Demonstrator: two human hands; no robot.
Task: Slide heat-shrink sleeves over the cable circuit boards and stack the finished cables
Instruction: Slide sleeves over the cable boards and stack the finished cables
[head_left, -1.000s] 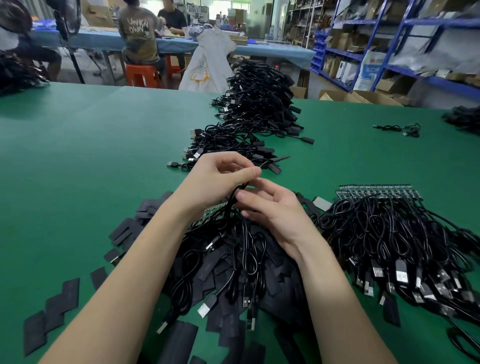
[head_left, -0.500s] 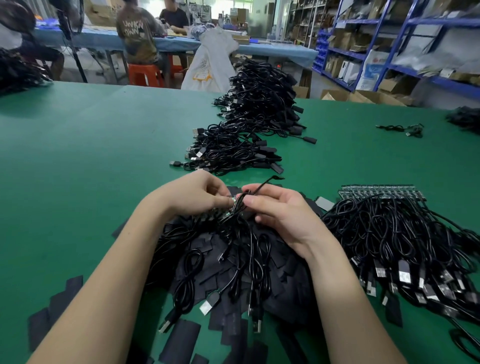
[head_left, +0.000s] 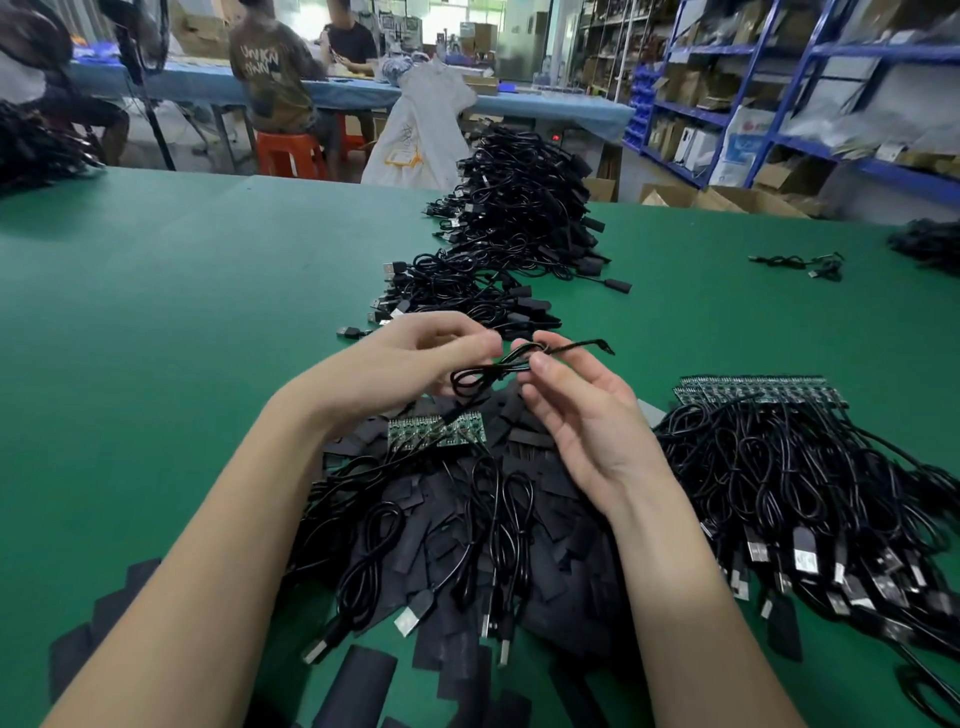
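A thin black cable (head_left: 498, 366), looped, is held above the table (head_left: 182, 338) between both hands: the left hand (head_left: 410, 364) has its grip pinched on the loop's left end, the right hand (head_left: 576, 410) pinches it near the middle, its free end pointing right. Below lie flat black sleeves (head_left: 363, 675) and one green board strip (head_left: 436, 431); a second strip (head_left: 753, 389) lies right. Two cable piles sit near, a finished stack (head_left: 519, 218) far. Left of the hands is open green table.
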